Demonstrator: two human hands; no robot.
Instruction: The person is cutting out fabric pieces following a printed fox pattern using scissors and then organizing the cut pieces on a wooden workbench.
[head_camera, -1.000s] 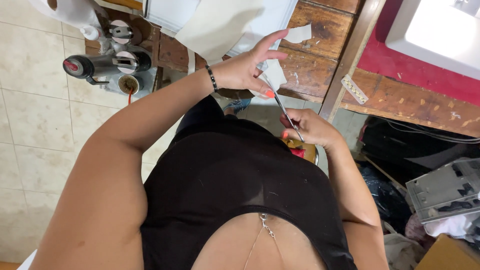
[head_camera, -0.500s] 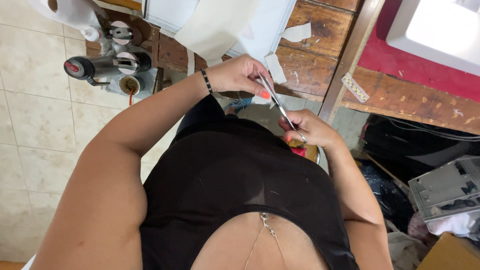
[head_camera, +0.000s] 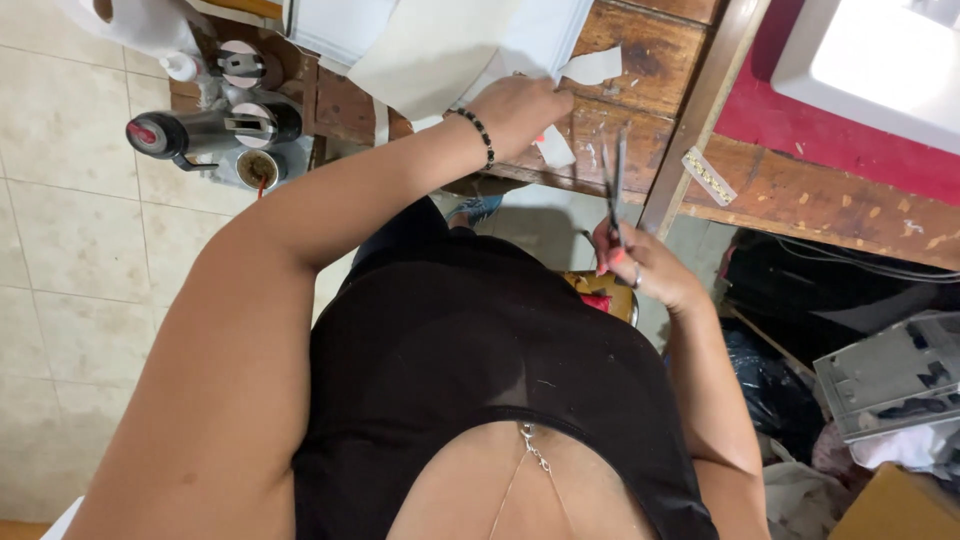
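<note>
On the far left, well away from both hands, a flask (head_camera: 205, 130) and a cup (head_camera: 257, 168) stand on the floor by the table (head_camera: 640, 60).

The left hand (head_camera: 520, 108), a bead bracelet (head_camera: 474, 130) at its wrist, rests on the table edge with its fingers curled down onto the cloth (head_camera: 440, 50). It seems to pinch the pale fabric at its lower edge, though the fingertips are hidden, so how firm the hold is cannot be told. Just beside that hand lie small white scraps (head_camera: 592, 68), one above it and one below.

To the right of that grip, apart from the cloth, the right hand (head_camera: 645, 268) is closed around the handles of scissors (head_camera: 612, 180). The blades point up toward the table edge and look nearly shut; they touch no fabric.

Judging by the loose scraps, some trimming appears done. The scissors are off the cloth, so no cut is under way here, and most of the sheet lies whole.

Further right, a red mat (head_camera: 800, 130) carries a white machine (head_camera: 880, 60).
</note>
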